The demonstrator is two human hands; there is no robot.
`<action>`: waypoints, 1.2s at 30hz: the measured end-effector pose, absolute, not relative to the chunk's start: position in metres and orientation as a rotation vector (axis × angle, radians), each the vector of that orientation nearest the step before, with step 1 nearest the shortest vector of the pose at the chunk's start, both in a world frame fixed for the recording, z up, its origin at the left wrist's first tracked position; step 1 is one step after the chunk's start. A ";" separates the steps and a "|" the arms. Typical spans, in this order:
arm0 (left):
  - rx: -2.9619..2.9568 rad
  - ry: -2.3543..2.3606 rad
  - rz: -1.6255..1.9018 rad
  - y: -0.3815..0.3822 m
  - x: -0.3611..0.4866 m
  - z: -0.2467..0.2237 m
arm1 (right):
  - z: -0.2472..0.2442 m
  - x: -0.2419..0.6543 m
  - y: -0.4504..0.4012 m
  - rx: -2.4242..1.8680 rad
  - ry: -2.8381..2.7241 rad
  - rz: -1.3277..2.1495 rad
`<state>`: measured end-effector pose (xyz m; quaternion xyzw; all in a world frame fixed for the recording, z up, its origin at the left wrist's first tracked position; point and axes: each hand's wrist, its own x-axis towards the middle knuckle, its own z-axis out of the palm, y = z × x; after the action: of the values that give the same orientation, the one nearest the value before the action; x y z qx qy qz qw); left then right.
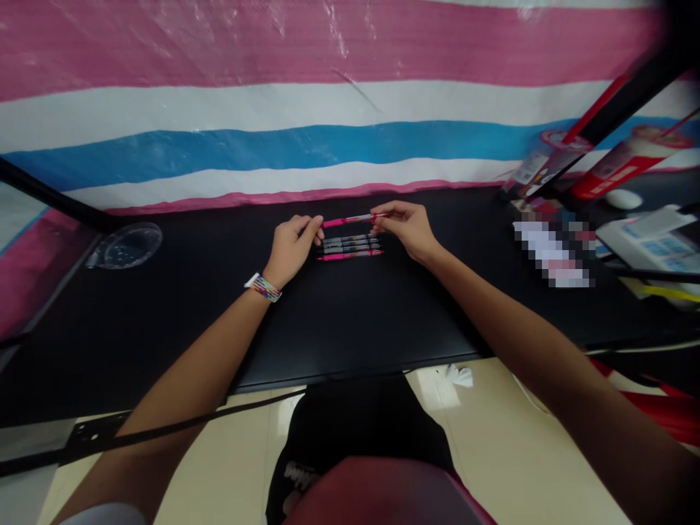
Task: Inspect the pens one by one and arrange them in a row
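A pink pen (350, 219) lies crosswise between my two hands, at the far side of a small row of pens. My left hand (292, 246) has its thumb and fingers closed at the pen's left end. Its right end is pinched by my right hand (409, 227), thumb below and fingers above. Just nearer to me, several grey and black pens (350, 242) lie side by side, parallel to it. Another pink pen (350, 255) forms the near edge of that row. A patterned band circles my left wrist.
The black tabletop (350, 321) meets a striped plastic sheet (350, 146) at the back. On the left lies a clear plastic lid (128, 246). Two drink cups with straws, a white rounded object (624, 199) and papers crowd the right. Crumpled tissue (459, 375) is on the floor.
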<state>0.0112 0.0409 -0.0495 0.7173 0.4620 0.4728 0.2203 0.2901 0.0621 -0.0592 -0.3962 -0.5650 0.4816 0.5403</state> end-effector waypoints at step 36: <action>2.063 1.246 1.297 0.044 0.012 -0.054 | -0.058 0.285 0.058 -0.932 -1.294 1.222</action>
<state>0.0122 0.0439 -0.0538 0.7383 0.4459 0.4643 0.2011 0.2849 0.0581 -0.0583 -0.3915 -0.5434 0.5132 0.5367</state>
